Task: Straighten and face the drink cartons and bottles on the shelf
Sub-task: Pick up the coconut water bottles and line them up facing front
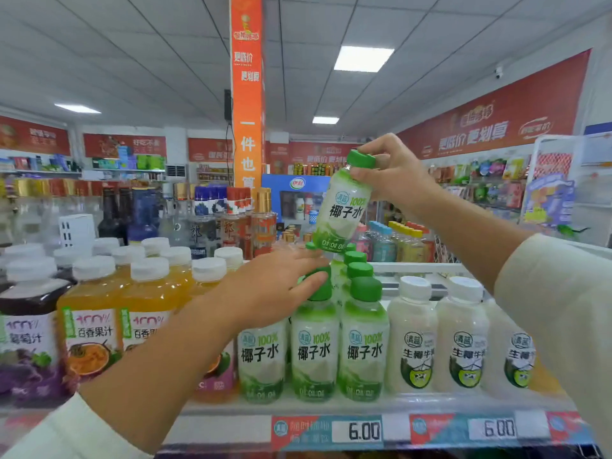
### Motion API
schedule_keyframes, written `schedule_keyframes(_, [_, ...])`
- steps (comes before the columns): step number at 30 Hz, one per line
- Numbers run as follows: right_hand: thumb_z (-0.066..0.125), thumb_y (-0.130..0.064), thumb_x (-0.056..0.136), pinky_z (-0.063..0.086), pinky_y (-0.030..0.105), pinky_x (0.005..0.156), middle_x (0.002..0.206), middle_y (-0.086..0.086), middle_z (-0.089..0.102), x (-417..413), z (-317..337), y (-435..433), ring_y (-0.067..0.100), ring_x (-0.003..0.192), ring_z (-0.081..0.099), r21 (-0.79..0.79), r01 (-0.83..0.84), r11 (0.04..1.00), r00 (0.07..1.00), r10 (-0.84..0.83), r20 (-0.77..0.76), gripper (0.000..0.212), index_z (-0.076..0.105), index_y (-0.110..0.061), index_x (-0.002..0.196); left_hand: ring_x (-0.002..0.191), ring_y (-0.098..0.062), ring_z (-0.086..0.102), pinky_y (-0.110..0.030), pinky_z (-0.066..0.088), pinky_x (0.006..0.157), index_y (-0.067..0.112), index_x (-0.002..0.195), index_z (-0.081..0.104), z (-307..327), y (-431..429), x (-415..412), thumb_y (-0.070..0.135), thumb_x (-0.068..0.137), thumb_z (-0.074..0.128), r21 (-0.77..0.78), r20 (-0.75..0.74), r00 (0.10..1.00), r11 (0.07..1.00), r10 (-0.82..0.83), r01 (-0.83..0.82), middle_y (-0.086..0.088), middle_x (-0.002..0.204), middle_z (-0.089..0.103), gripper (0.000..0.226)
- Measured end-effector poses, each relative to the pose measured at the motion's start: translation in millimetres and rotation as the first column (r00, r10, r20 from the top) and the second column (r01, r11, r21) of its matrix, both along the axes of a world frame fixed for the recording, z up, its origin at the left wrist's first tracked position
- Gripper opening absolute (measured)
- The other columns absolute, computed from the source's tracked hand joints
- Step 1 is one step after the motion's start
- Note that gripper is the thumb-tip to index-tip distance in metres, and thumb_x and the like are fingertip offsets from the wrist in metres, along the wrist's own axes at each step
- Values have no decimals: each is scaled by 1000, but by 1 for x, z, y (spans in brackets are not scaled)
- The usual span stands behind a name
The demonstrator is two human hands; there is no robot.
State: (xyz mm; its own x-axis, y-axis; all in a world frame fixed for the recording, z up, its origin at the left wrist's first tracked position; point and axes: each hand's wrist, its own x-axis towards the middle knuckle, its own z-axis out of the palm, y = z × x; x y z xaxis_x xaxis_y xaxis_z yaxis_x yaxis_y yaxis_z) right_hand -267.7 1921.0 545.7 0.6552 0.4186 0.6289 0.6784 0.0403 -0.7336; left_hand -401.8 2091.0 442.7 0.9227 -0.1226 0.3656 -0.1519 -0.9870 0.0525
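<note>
Landmark: the front-row green-cap coconut water bottle (363, 339) standing at the shelf edge (231, 409) above the 6.00 price tag (359, 430).

Right hand (394, 175) pinches the neck and green cap of a lifted coconut water bottle (342, 207), fingers closed around the top. That bottle hangs in the air, tilted, above and behind the landmark, label facing the camera, touching no shelf.

Left hand (278, 286) is up-left of the landmark, fingers loosely spread and lying over the caps of the green-cap bottles just left of it, thumb against one cap. Cannot tell if it truly grips one or just steadies them.

Done, as far as shows: three green-cap bottles across the front, landmark included, stand upright with labels forward. Right of the landmark, the white-cap coconut milk bottles (462, 336) also face out and line up. Far left of it, the orange passion fruit juice bottles (91, 329) and a purple grape juice bottle (28, 339) face forward too, though the left arm hides part of that row.

Left, by my judgement: the lifted bottle needs a slot in the green-cap rows behind the landmark, label forward. Back rows are mostly hidden, so their state is unclear. No cartons visible here. Roughly mid-task for this shelf section.
</note>
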Motion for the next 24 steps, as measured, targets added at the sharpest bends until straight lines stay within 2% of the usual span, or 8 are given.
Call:
schedule_keyframes(4, [71, -3, 84, 60, 39, 65, 99, 8, 71, 26, -8, 23, 26, 86, 72, -138, -65, 988, 996, 56, -70, 29, 50, -14, 101, 138, 3, 32, -23, 30, 106, 44, 147, 34, -7, -5, -4, 54, 101, 15, 33, 51, 997, 998, 59, -60, 27, 151, 32, 51])
schedule_keyframes(8, [73, -7, 83, 58, 31, 53, 99, 4, 68, 43, -28, 39, 20, 74, 69, -308, -91, 947, 993, 65, -95, 29, 53, -13, 103, 137, 2, 34, -22, 29, 106, 46, 146, 34, -9, -7, -3, 55, 100, 15, 27, 73, 995, 997, 65, -67, 29, 153, 27, 50])
schedule_keyframes(10, [74, -8, 83, 56, 29, 52, 105, 4, 64, 50, -37, 46, 19, 75, 67, -372, -117, 921, 990, 77, -122, 28, 54, -15, 100, 136, 2, 35, -25, 33, 107, 49, 145, 33, -10, -5, -2, 58, 99, 14, 15, 60, 996, 997, 69, -70, 32, 152, 25, 50])
schedule_keyframes(14, [80, -14, 78, 61, 41, 73, 120, 11, 61, 60, -49, 57, 28, 95, 68, -528, -70, 847, 997, 40, -67, 28, 57, -22, 91, 136, 5, 34, -25, 33, 105, 53, 143, 32, -10, -2, -1, 67, 94, 12, 5, 53, 996, 997, 70, -71, 36, 150, 25, 55])
schedule_keyframes(15, [82, -15, 76, 61, 41, 73, 122, 11, 59, 62, -51, 59, 27, 94, 68, -552, -64, 832, 997, 36, -62, 28, 58, -22, 91, 135, 6, 34, -25, 33, 104, 53, 143, 32, -10, -2, 0, 68, 94, 12, 1, 52, 996, 997, 72, -72, 36, 150, 26, 55])
schedule_keyframes(18, [83, -13, 75, 61, 35, 66, 122, 11, 55, 65, -56, 64, 22, 79, 66, -613, -76, 787, 997, 53, -56, 30, 58, -20, 90, 135, 6, 34, -25, 35, 103, 54, 142, 33, -10, -1, 0, 71, 88, 9, -4, 49, 996, 997, 75, -75, 36, 149, 26, 61])
schedule_keyframes(21, [83, -11, 75, 58, 22, 60, 110, 7, 57, 66, -57, 64, 15, 72, 63, -673, -65, 737, 998, 61, -30, 31, 57, -19, 91, 136, 3, 34, -27, 35, 102, 55, 142, 32, -11, -1, 0, 75, 86, 10, 0, 42, 996, 997, 78, -78, 36, 150, 25, 64])
schedule_keyframes(24, [81, -12, 77, 45, 8, 50, 95, -5, 55, 66, -60, 64, 3, 72, 56, -754, -24, 657, 995, 92, 48, 29, 58, -19, 94, 139, 2, 32, -28, 35, 103, 55, 143, 30, -11, -2, 0, 79, 85, 16, 19, 32, 995, 996, 91, -92, 36, 151, 23, 65])
